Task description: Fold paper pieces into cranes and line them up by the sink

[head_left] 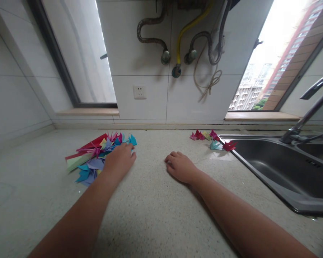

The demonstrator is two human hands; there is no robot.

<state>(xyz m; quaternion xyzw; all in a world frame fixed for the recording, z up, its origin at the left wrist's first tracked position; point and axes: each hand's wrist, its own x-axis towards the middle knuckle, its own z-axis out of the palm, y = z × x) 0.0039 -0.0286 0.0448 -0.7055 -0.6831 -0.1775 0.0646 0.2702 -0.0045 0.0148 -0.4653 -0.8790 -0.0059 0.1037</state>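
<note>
At the left, a pile of folded paper cranes (pixel 95 163) in blue, lilac, pink, red and pale green lies on the counter. My left hand (pixel 120 156) is over the right side of this pile, its thumb apart from the fingers; nothing shows in its grasp. A blue folded paper piece (pixel 132 139) sits just beyond its fingertips. Loosely bent and resting on the bare counter, my right hand (pixel 181 167) has nothing visible in it. Farther right are several paper cranes, among them a light blue crane (pixel 215 144) and a red crane (pixel 229 145) by the sink edge.
A steel sink (pixel 269 168) with a faucet (pixel 298 125) takes up the right side of the speckled counter (pixel 150 215). Behind stands a tiled wall with a socket (pixel 139 92), a yellow hose (pixel 188 27) and metal pipes. Windows flank it.
</note>
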